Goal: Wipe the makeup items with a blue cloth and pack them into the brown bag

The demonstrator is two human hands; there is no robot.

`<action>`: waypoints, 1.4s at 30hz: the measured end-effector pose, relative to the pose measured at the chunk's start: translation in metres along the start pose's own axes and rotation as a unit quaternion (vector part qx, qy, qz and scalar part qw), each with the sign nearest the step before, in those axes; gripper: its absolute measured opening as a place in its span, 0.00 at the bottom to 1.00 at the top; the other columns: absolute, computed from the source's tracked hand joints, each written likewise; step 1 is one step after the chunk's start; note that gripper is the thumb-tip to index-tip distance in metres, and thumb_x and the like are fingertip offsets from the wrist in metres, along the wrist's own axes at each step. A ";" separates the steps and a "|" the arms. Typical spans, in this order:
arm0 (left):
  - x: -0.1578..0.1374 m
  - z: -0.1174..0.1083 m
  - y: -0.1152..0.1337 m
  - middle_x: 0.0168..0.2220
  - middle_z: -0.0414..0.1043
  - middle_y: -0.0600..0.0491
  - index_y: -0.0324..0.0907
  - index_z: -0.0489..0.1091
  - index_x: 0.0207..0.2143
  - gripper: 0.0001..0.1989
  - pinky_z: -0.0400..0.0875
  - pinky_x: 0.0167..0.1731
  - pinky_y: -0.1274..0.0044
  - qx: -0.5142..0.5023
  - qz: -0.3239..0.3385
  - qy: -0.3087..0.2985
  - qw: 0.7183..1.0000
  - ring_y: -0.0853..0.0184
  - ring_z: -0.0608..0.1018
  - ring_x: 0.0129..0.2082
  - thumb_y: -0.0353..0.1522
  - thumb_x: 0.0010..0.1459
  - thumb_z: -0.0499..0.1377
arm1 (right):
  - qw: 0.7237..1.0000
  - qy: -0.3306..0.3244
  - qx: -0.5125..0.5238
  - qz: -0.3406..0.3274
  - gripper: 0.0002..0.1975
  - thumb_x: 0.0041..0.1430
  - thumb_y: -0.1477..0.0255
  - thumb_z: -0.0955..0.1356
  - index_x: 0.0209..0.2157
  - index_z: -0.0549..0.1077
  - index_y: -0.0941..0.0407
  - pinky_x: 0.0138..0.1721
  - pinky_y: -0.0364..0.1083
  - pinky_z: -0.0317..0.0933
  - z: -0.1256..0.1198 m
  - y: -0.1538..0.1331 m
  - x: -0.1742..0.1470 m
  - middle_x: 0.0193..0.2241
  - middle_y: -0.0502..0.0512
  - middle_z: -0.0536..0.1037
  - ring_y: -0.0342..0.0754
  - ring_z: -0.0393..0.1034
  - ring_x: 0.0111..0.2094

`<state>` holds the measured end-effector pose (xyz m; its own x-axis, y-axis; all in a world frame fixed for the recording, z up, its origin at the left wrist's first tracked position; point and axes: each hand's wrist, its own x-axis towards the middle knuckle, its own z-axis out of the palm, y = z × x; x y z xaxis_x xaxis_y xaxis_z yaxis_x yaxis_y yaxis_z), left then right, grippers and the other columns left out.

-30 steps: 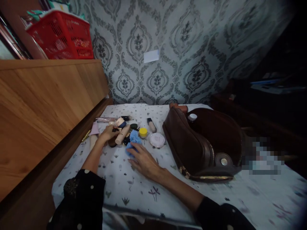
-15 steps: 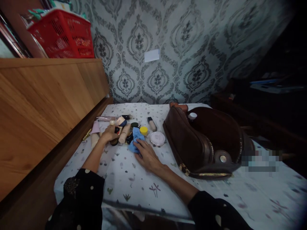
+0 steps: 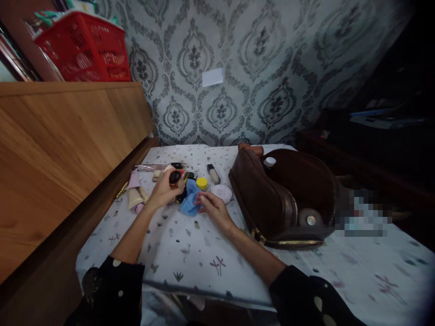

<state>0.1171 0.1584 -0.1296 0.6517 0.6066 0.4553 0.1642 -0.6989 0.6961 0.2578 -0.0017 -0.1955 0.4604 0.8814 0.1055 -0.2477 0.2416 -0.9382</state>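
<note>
My left hand [image 3: 163,190] is closed around a small cosmetic container with a dark round cap [image 3: 175,176], raised just over the cluster of makeup. A crumpled blue cloth [image 3: 190,201] lies on the patterned tablecloth beside it. The fingertips of my right hand [image 3: 215,209] pinch the cloth's right edge. Close behind the cloth sits a yellow-lidded jar [image 3: 201,183]. A round pale compact [image 3: 221,194] is partly covered by my right hand. Left of my left hand are a tube with a lilac cap [image 3: 134,190] and several other cosmetics, some hidden by my fingers.
A brown leather bag [image 3: 272,203] stands gaping at the right, with a white-capped item [image 3: 270,161] inside. A foundation bottle [image 3: 214,174] lies near the bag. A wooden cabinet [image 3: 68,158] borders the left side, with a red basket [image 3: 84,50] on top.
My left hand has lifted the dark-capped container from the cluster and moved right, towards the cloth. My right hand has shifted slightly right, its fingers now at the cloth's edge.
</note>
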 end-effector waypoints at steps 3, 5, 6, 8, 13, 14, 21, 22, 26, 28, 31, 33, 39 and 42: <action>-0.018 0.029 0.022 0.56 0.66 0.42 0.42 0.62 0.60 0.36 0.62 0.60 0.56 0.080 0.050 -0.018 0.995 0.49 0.67 0.59 0.31 0.47 0.66 | 0.995 -0.006 0.085 0.049 0.25 0.46 0.53 0.76 0.41 0.77 0.55 0.33 0.46 0.71 0.003 -0.005 -0.001 0.38 0.57 0.81 0.51 0.76 0.37; -0.030 0.047 0.031 0.58 0.64 0.40 0.40 0.58 0.63 0.37 0.60 0.62 0.56 0.141 0.099 -0.030 0.985 0.49 0.65 0.62 0.30 0.49 0.64 | 0.991 -0.013 0.118 0.059 0.24 0.47 0.53 0.76 0.41 0.77 0.54 0.34 0.46 0.71 0.006 -0.009 -0.001 0.38 0.56 0.81 0.51 0.76 0.39; -0.035 0.054 0.034 0.60 0.63 0.39 0.39 0.56 0.64 0.38 0.59 0.62 0.56 0.162 0.120 -0.037 0.979 0.49 0.64 0.63 0.30 0.50 0.63 | 0.990 -0.011 0.132 0.055 0.24 0.47 0.54 0.76 0.41 0.77 0.54 0.34 0.46 0.71 0.006 -0.010 -0.002 0.39 0.55 0.81 0.51 0.76 0.40; -0.042 0.062 0.032 0.62 0.60 0.38 0.40 0.51 0.66 0.41 0.59 0.63 0.57 0.176 0.147 -0.055 0.972 0.49 0.63 0.64 0.32 0.52 0.64 | 0.986 0.000 0.159 0.046 0.24 0.46 0.56 0.77 0.43 0.76 0.53 0.36 0.46 0.72 0.007 -0.013 -0.002 0.41 0.54 0.82 0.51 0.77 0.42; -0.044 0.052 0.002 0.66 0.58 0.35 0.40 0.42 0.70 0.46 0.56 0.64 0.55 0.225 0.166 -0.127 0.952 0.49 0.63 0.66 0.48 0.59 0.61 | 0.981 0.073 0.168 0.056 0.22 0.47 0.60 0.77 0.43 0.74 0.52 0.28 0.45 0.70 0.001 -0.012 0.001 0.37 0.51 0.82 0.48 0.76 0.34; -0.043 0.046 -0.004 0.67 0.58 0.36 0.41 0.45 0.70 0.42 0.53 0.65 0.53 0.254 0.173 -0.142 0.941 0.50 0.63 0.66 0.48 0.62 0.58 | 0.980 0.090 0.168 0.053 0.21 0.48 0.60 0.77 0.43 0.74 0.52 0.27 0.44 0.70 -0.001 -0.012 0.003 0.36 0.50 0.81 0.48 0.76 0.32; -0.032 -0.003 -0.032 0.64 0.65 0.44 0.42 0.68 0.58 0.19 0.44 0.66 0.49 0.406 0.210 -0.141 0.878 0.53 0.63 0.67 0.33 0.67 0.52 | 0.983 0.127 0.123 0.039 0.22 0.48 0.58 0.75 0.42 0.71 0.52 0.24 0.43 0.67 -0.009 -0.013 0.005 0.36 0.51 0.79 0.46 0.74 0.29; -0.030 -0.007 -0.035 0.63 0.67 0.43 0.41 0.69 0.57 0.18 0.46 0.66 0.50 0.411 0.204 -0.135 0.878 0.53 0.64 0.66 0.31 0.66 0.52 | 0.986 0.124 0.106 0.041 0.22 0.49 0.57 0.75 0.42 0.71 0.52 0.26 0.44 0.67 -0.010 -0.013 0.003 0.37 0.51 0.79 0.46 0.74 0.30; -0.027 -0.007 -0.040 0.54 0.74 0.42 0.39 0.72 0.49 0.15 0.58 0.63 0.56 0.399 0.196 -0.119 0.888 0.55 0.72 0.58 0.24 0.63 0.51 | 0.994 0.102 -0.023 0.016 0.21 0.51 0.54 0.72 0.42 0.71 0.53 0.30 0.44 0.65 -0.016 -0.013 -0.005 0.36 0.52 0.77 0.48 0.72 0.34; -0.028 -0.001 -0.038 0.47 0.76 0.43 0.39 0.72 0.46 0.14 0.61 0.60 0.58 0.378 0.193 -0.106 0.899 0.56 0.74 0.53 0.24 0.63 0.50 | 0.989 0.088 -0.113 -0.022 0.19 0.52 0.55 0.71 0.38 0.70 0.54 0.32 0.44 0.62 -0.019 -0.013 -0.007 0.31 0.50 0.75 0.47 0.69 0.33; -0.030 0.007 -0.031 0.45 0.75 0.45 0.40 0.71 0.47 0.15 0.67 0.55 0.61 0.321 0.162 -0.047 0.932 0.56 0.75 0.48 0.24 0.61 0.50 | 0.971 0.069 -0.216 -0.075 0.14 0.53 0.58 0.70 0.34 0.69 0.54 0.30 0.43 0.57 -0.020 -0.013 -0.009 0.25 0.46 0.68 0.45 0.62 0.28; -0.028 0.010 -0.024 0.47 0.74 0.45 0.41 0.69 0.51 0.17 0.69 0.51 0.63 0.280 0.131 0.000 0.951 0.56 0.74 0.48 0.25 0.61 0.50 | 0.960 0.047 -0.260 -0.093 0.13 0.55 0.61 0.69 0.37 0.70 0.54 0.29 0.43 0.55 -0.018 -0.015 -0.011 0.25 0.46 0.67 0.44 0.61 0.27; -0.009 0.019 0.002 0.45 0.73 0.47 0.42 0.71 0.51 0.18 0.70 0.48 0.67 0.209 0.079 0.055 0.973 0.57 0.74 0.47 0.27 0.62 0.50 | 0.944 -0.014 -0.300 -0.137 0.08 0.59 0.65 0.67 0.37 0.69 0.53 0.33 0.44 0.57 -0.012 -0.022 -0.016 0.31 0.50 0.76 0.47 0.66 0.31; -0.012 0.032 0.019 0.45 0.73 0.48 0.42 0.71 0.49 0.16 0.69 0.50 0.68 0.102 0.121 0.064 0.985 0.60 0.75 0.47 0.27 0.62 0.50 | 0.941 0.013 -0.310 -0.132 0.10 0.58 0.63 0.67 0.29 0.65 0.53 0.29 0.43 0.53 -0.015 -0.021 -0.015 0.23 0.47 0.68 0.45 0.61 0.26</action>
<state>0.1366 0.1256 -0.1392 0.5938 0.4465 0.6694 0.1696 -0.8827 0.4383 0.2687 -0.0256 -0.1822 0.4586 0.8117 0.3617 0.4203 0.1605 -0.8931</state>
